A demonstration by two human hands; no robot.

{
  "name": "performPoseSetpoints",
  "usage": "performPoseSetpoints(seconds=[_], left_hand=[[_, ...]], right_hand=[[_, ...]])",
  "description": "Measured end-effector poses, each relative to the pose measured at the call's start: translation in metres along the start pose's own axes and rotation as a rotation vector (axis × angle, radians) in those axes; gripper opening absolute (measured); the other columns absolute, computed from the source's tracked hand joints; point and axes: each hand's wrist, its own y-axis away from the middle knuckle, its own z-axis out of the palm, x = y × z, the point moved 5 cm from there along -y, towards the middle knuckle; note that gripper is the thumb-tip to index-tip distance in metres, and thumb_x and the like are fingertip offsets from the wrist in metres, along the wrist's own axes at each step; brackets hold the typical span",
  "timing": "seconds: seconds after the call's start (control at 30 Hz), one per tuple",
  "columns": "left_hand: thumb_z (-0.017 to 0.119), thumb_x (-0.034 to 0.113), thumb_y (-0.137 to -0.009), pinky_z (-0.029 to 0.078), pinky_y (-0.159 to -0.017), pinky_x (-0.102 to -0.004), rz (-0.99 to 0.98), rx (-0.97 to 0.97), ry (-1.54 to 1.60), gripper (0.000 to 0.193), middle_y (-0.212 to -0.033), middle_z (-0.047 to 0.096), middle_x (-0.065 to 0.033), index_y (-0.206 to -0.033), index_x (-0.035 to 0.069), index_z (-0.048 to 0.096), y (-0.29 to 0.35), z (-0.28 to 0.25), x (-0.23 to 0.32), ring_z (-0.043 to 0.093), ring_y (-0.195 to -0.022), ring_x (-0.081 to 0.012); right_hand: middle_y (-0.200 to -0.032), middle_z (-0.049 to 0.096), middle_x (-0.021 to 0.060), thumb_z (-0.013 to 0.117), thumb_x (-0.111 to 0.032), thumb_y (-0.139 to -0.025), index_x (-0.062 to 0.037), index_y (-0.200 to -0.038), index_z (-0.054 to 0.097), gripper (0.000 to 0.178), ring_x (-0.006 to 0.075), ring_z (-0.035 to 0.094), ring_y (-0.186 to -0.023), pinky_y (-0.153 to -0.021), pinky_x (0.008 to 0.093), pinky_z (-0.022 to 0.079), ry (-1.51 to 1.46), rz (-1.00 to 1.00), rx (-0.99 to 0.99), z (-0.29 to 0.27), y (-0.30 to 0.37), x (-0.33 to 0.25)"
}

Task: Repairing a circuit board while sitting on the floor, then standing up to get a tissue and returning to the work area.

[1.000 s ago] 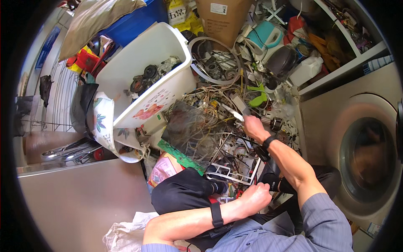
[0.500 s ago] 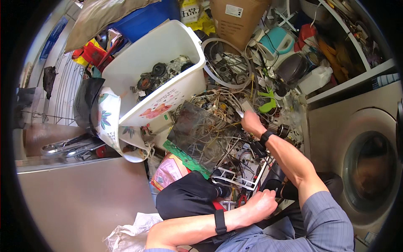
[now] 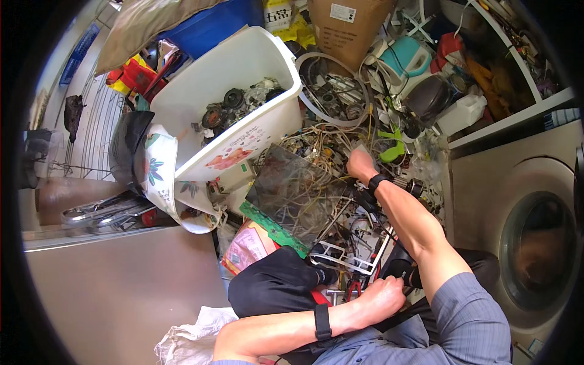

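Note:
My right hand (image 3: 362,164), with a black band on its wrist, reaches into a heap of tangled wires (image 3: 316,152), fingers curled around a pale piece in it. A dark glass pane (image 3: 292,194) lies tilted on the heap just left of that hand, over a green circuit board (image 3: 274,231). My left hand (image 3: 382,298) is a closed fist low in the view, by my knee. Red-handled pliers (image 3: 353,287) lie just left of it. What the fist holds is hidden.
A white plastic bin (image 3: 243,67) with black round parts stands at the back left of the heap. A cardboard box (image 3: 350,24), a teal kettle (image 3: 404,58) and a white jug (image 3: 462,112) sit behind. A washing machine (image 3: 535,243) is on the right, and a steel surface (image 3: 121,292) on the left.
My right hand has pushed a little farther into the wire heap. My left fist has stayed by my knee.

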Motion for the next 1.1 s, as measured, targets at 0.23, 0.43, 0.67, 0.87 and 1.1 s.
performPoseSetpoints(seconds=[0.23, 0.43, 0.67, 0.87, 1.1], left_hand=[[0.067, 0.008, -0.069, 0.058, -0.068, -0.0414, -0.004, -0.002, -0.006, 0.01, -0.086, 0.062, -0.0172, -0.072, -0.002, 0.07, 0.002, -0.003, 0.002, 0.066, -0.081, -0.0332], [0.067, 0.009, -0.068, 0.057, -0.065, -0.0404, 0.051, -0.02, -0.101, 0.008, -0.081, 0.062, -0.0157, -0.07, 0.002, 0.07, -0.003, 0.008, 0.0, 0.067, -0.079, -0.0312], [0.066, 0.009, -0.068, 0.058, -0.069, -0.04, 0.102, -0.131, -0.168, 0.01, -0.081, 0.063, -0.0162, -0.071, 0.001, 0.07, 0.009, 0.027, -0.003, 0.068, -0.081, -0.0314], [0.065, 0.011, -0.078, 0.059, -0.069, -0.0397, 0.225, -0.207, -0.27, 0.012, -0.085, 0.066, -0.0162, -0.081, 0.002, 0.072, -0.006, 0.063, 0.004, 0.072, -0.08, -0.0313], [0.066, 0.014, -0.08, 0.059, -0.067, -0.0437, 0.09, -0.38, -0.241, 0.015, -0.077, 0.069, -0.017, -0.082, 0.002, 0.074, 0.015, 0.076, -0.013, 0.073, -0.077, -0.034]], right_hand=[[-0.078, 0.068, 0.0276, 0.062, -0.01, -0.082, 0.0047, -0.081, 0.068, 0.016, 0.0421, 0.067, -0.073, -0.063, 0.0496, 0.053, 0.15, -0.166, -0.152, 0.013, 0.003, -0.005], [-0.069, 0.062, 0.0282, 0.056, -0.015, -0.082, 0.0076, -0.077, 0.063, 0.024, 0.0456, 0.062, -0.067, -0.06, 0.0525, 0.048, 0.083, -0.317, 0.084, -0.016, 0.044, 0.033], [-0.089, 0.067, 0.0262, 0.058, -0.018, -0.089, 0.0001, -0.097, 0.062, 0.02, 0.0467, 0.064, -0.09, -0.077, 0.0553, 0.05, -0.1, -0.337, -0.089, -0.074, 0.183, 0.087], [-0.095, 0.068, 0.0249, 0.06, -0.019, -0.091, -0.0016, -0.11, 0.059, 0.026, 0.0453, 0.065, -0.097, -0.084, 0.0519, 0.052, 0.12, -0.008, -0.153, -0.071, 0.267, 0.25], [-0.103, 0.068, 0.0264, 0.066, -0.026, -0.09, 0.0013, -0.106, 0.061, 0.032, 0.0441, 0.064, -0.103, -0.089, 0.0519, 0.051, 0.106, 0.053, -0.156, -0.105, 0.289, 0.194]])
